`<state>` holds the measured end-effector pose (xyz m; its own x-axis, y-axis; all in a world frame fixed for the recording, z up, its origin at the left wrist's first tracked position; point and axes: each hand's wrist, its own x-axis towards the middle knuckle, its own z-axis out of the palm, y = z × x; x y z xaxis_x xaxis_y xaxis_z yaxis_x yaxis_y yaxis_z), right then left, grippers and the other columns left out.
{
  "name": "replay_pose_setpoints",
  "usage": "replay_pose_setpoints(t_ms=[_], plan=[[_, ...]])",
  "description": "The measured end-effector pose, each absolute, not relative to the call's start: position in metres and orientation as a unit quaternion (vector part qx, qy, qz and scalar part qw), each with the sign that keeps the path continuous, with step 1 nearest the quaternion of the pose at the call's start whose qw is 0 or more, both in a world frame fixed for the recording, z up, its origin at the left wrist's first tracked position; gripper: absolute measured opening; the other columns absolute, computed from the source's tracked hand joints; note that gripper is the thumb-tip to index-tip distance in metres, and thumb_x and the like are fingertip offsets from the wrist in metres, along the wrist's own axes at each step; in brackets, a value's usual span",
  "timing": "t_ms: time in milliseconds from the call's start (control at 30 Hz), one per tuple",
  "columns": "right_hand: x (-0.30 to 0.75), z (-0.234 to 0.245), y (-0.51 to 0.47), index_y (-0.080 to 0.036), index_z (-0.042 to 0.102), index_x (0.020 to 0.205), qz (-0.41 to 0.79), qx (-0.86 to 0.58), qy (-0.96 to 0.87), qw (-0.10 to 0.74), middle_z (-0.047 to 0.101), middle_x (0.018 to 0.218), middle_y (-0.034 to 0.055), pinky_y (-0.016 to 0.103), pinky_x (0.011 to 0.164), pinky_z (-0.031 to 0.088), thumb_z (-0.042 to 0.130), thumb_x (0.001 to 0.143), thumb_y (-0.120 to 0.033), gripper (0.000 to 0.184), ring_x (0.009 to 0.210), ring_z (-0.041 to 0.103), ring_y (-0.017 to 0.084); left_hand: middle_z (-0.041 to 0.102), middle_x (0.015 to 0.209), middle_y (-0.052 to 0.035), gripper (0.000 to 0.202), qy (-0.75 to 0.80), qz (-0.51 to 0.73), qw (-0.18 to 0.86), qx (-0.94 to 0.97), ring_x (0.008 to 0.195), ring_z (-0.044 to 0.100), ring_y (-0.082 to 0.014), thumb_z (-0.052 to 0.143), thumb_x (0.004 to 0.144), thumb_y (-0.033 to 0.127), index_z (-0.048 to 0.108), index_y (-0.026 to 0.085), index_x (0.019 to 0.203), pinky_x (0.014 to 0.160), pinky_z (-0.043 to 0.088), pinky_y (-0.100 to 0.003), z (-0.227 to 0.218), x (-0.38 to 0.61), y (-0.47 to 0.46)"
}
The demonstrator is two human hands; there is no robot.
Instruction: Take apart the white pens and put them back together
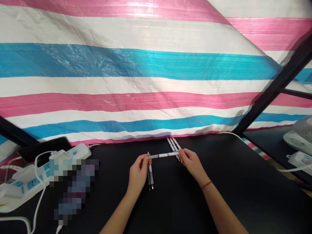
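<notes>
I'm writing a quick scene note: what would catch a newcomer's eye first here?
The pink, white and blue striped tarpaulin dominates, filling the view behind the black table. At centre, the left hand and right hand hold a white pen crosswise, just above the lower pens and upper pens.

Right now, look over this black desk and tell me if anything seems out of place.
One thing stands out: a pixelated patch on the black desk beside the white power strip hides whatever lies there. The white pen between the left hand and right hand is held crosswise above the other pens.
</notes>
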<state>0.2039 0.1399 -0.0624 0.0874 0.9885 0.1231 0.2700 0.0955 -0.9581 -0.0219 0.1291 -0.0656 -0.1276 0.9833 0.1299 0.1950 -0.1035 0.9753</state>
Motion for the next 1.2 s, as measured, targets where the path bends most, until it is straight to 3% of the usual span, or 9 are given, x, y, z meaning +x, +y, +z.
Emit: replay_pose_setpoints(t_ms=[133, 233, 400, 467, 667, 867, 1033, 1200], plan=[[0.2027, -0.0617, 0.1401, -0.019, 0.055, 0.079, 0.403, -0.506, -0.564, 0.513, 0.047, 0.059, -0.0035, 0.021, 0.043, 0.030, 0.055, 0.082, -0.045, 0.026, 0.050, 0.043, 0.010, 0.067, 0.078, -0.0041, 0.037, 0.551, 0.518, 0.388, 0.526, 0.073, 0.063, -0.0177, 0.052, 0.082, 0.047, 0.064, 0.016, 0.099, 0.072, 0.050, -0.029, -0.0677, -0.0242, 0.1316], [0.2000, -0.0619, 0.1400, -0.020, 0.054, 0.095, 0.431, -0.501, -0.531, 0.530, 0.054, 0.068, -0.0013, 0.021, 0.041, 0.031, 0.056, 0.080, -0.048, 0.032, 0.050, 0.046, 0.011, 0.068, 0.079, -0.0044, 0.037, 0.550, 0.524, 0.389, 0.521, 0.074, 0.064, -0.0177, 0.053, 0.082, 0.047, 0.064, 0.016, 0.099, 0.073, 0.050, -0.029, -0.0694, -0.0253, 0.1322], [0.2001, -0.0595, 0.1376, -0.018, 0.051, 0.062, 0.376, -0.560, -0.560, 0.481, 0.048, 0.053, -0.0016, 0.023, 0.045, 0.029, 0.045, 0.086, -0.053, 0.042, 0.047, 0.040, 0.011, 0.068, 0.078, -0.0039, 0.037, 0.547, 0.520, 0.398, 0.522, 0.073, 0.063, -0.0174, 0.053, 0.082, 0.047, 0.064, 0.016, 0.099, 0.074, 0.050, -0.029, -0.0672, -0.0229, 0.1307], [0.2006, -0.0575, 0.1365, -0.019, 0.047, 0.057, 0.346, -0.557, -0.583, 0.480, 0.044, 0.051, -0.0023, 0.023, 0.048, 0.030, 0.044, 0.088, -0.050, 0.044, 0.049, 0.040, 0.011, 0.068, 0.077, -0.0040, 0.038, 0.546, 0.520, 0.399, 0.521, 0.073, 0.063, -0.0176, 0.053, 0.081, 0.048, 0.064, 0.016, 0.098, 0.073, 0.049, -0.030, -0.0658, -0.0221, 0.1303], [0.1984, -0.0534, 0.1353, -0.019, 0.054, 0.074, 0.371, -0.521, -0.585, 0.500, 0.049, 0.060, -0.0018, 0.023, 0.047, 0.031, 0.050, 0.085, -0.048, 0.031, 0.051, 0.042, 0.012, 0.066, 0.077, -0.0041, 0.039, 0.547, 0.528, 0.404, 0.509, 0.072, 0.063, -0.0182, 0.054, 0.081, 0.048, 0.063, 0.015, 0.098, 0.073, 0.050, -0.031, -0.0676, -0.0233, 0.1318], [0.1994, -0.0569, 0.1374, -0.018, 0.057, 0.069, 0.394, -0.523, -0.560, 0.508, 0.053, 0.058, -0.0004, 0.022, 0.042, 0.033, 0.051, 0.084, -0.049, 0.036, 0.046, 0.044, 0.010, 0.067, 0.077, -0.0038, 0.039, 0.550, 0.525, 0.404, 0.509, 0.073, 0.063, -0.0176, 0.054, 0.080, 0.049, 0.064, 0.016, 0.099, 0.073, 0.050, -0.030, -0.0678, -0.0225, 0.1314], [0.2047, -0.0613, 0.1423, -0.016, 0.062, 0.089, 0.417, -0.500, -0.518, 0.555, 0.058, 0.065, 0.0016, 0.023, 0.040, 0.038, 0.061, 0.077, -0.049, 0.035, 0.049, 0.049, 0.012, 0.065, 0.073, -0.0030, 0.038, 0.552, 0.538, 0.401, 0.495, 0.069, 0.061, -0.0164, 0.055, 0.080, 0.050, 0.064, 0.015, 0.092, 0.068, 0.049, -0.028, -0.0655, -0.0226, 0.1317], [0.2065, -0.0617, 0.1446, -0.015, 0.064, 0.090, 0.423, -0.504, -0.461, 0.595, 0.062, 0.069, 0.0040, 0.025, 0.043, 0.044, 0.064, 0.074, -0.050, 0.038, 0.052, 0.053, 0.013, 0.060, 0.070, -0.0003, 0.037, 0.539, 0.550, 0.419, 0.481, 0.067, 0.059, -0.0148, 0.052, 0.082, 0.050, 0.062, 0.016, 0.093, 0.066, 0.049, -0.026, -0.0659, -0.0226, 0.1315]])
